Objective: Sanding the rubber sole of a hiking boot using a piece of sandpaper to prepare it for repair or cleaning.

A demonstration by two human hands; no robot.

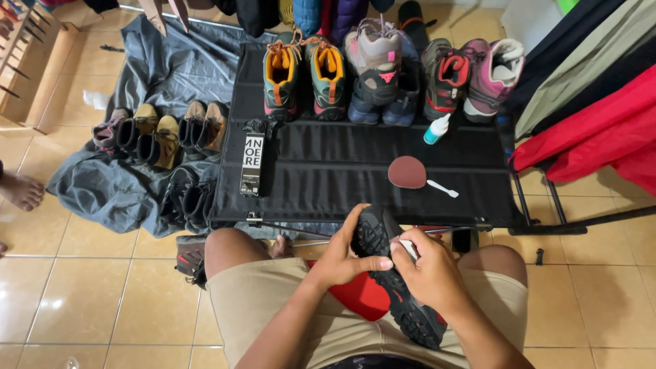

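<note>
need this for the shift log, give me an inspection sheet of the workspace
surface: black fabric cot table on tiled floor.
job's things: black shoe, sole up, on lap.
clutter: row of hiking shoes, glue bottle, round red disc, white spatula, black box.
grippers: left hand grips shoe toe; right hand presses something white to the sole.
cables: nothing seen.
surroundings: boots on grey tarp, hanging jackets.

We see floor of glossy beige tiles (82, 287) with dark grout, soft glare spots. Low black fabric cot-table (355, 171) on metal frame stands ahead of us. Grey tarp (164, 68) lies spread on floor at left. Wooden rack (31, 65) sits far left. Red, olive and dark garments (588, 102) hang at right. Even indoor light.
</note>
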